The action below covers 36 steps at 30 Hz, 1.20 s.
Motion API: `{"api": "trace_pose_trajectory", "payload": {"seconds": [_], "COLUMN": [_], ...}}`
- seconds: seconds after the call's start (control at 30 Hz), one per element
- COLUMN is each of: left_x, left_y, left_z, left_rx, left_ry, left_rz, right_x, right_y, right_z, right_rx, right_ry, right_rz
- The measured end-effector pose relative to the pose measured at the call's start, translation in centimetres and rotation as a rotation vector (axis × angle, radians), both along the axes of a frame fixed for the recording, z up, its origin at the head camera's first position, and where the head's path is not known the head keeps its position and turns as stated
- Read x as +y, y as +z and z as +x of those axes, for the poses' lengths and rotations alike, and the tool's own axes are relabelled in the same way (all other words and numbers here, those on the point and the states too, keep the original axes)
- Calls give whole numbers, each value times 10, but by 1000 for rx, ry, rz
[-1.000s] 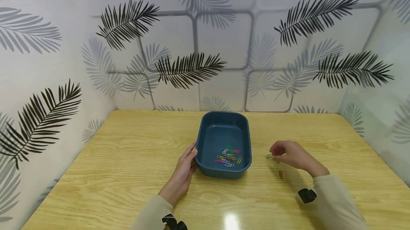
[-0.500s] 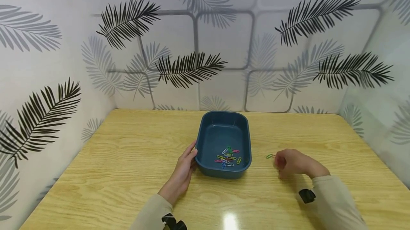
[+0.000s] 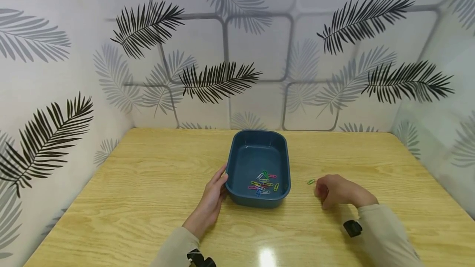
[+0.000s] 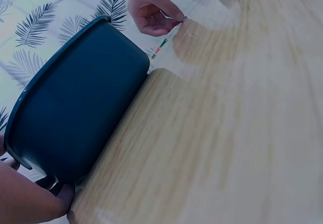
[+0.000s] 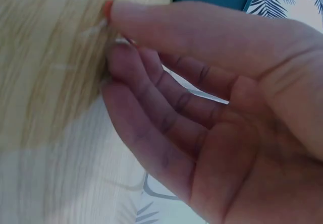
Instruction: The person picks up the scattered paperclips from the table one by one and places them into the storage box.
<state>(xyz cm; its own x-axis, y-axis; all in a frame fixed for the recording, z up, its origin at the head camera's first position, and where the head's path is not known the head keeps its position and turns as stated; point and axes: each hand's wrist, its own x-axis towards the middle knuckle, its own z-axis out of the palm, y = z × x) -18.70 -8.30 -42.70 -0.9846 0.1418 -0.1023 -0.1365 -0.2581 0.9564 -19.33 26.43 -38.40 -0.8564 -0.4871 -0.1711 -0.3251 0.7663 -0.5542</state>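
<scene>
My left hand point(image 3: 209, 201) grips the left side of a dark blue plastic bin point(image 3: 257, 157), thumb at the rim and fingers against the outer wall. Several coloured paper clips point(image 3: 264, 180) lie in the near half of the bin. To the bin's right, my right hand point(image 3: 345, 192) is low over the table, thumb and fingertips together. In the right wrist view, an orange-red paper clip point(image 5: 107, 8) shows as a small tip at the thumb's end; the rest is hidden. A green paper clip point(image 3: 311, 182) lies just left of that hand, with a pinkish one partly covered beside it.
The wood-grain table point(image 3: 156, 168) stretches out on both sides of the bin. At its far edge stands a pale wall point(image 3: 256, 106) with a leaf pattern, and side walls flank it. Each sleeve carries a black wrist device point(image 3: 352, 228).
My right hand has left the green clip and come nearer to me, down onto the red clip, whose visible part is now covered. My left hand and the bin stay put.
</scene>
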Motion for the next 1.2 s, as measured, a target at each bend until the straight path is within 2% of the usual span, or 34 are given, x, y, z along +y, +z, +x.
{"api": "trace_pose_trajectory", "payload": {"seconds": [0.27,0.43,0.57,0.83,1.1,1.2], "left_x": [0,0,0,-1,-1,-1], "left_y": [-2,-4,-4,-2,-3,-3], "left_z": [2,1,1,2,0,1], "left_rx": [-4,3,7,15,17,24], "left_ry": [-2,-6,-8,3,2,-4], "left_rz": [4,8,10,-2,10,12], "right_x": [-2,-4,-12,-29,-50,-60], "right_y": [-4,-7,-6,10,32,37], "right_z": [0,-2,-5,-13,-19,-21], "right_rx": [-25,93,188,247,338,351], "right_ry": [30,77,91,-95,-225,-248], "right_rz": [15,41,14,-118,-223,-268]}}
